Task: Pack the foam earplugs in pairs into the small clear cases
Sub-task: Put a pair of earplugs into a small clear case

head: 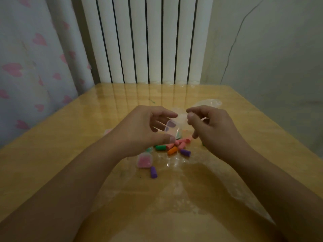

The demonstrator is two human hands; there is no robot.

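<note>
Spreading out under both arms, a glossy yellow-wood table (73, 154) with a clear film over it, glare pooled near the middle. Beyond its far edge a white ribbed radiator (145, 39); to the left a pale curtain (31, 63) printed with pink hearts; to the right a plain wall with a thin cable (232, 44) running down it. Crumpled clear plastic bag (208, 103) lying on the far right part of the tabletop.

Scattered between the hands, a loose heap of foam earplugs (174, 147): pink ones bunched together, one green, one orange, one purple, all small rounded cylinders. Apart from the heap and nearer the body, a lone purple earplug (153, 172). Just beside it, a closed case (144, 160), small, square, see-through, filled with pink. At the left wrist's far side, part of another pinkish case (108, 131), mostly hidden.

Raised above the heap, a small clear case (172, 129), tilted, something purple showing through its wall. Left hand (139, 128) curled round it, thumb underneath and forefinger arched over the top. Right hand (211, 126) with fingers bent, thumb and forefinger pinched together at the thin clear lid (181, 117); exact contact blurred.
</note>
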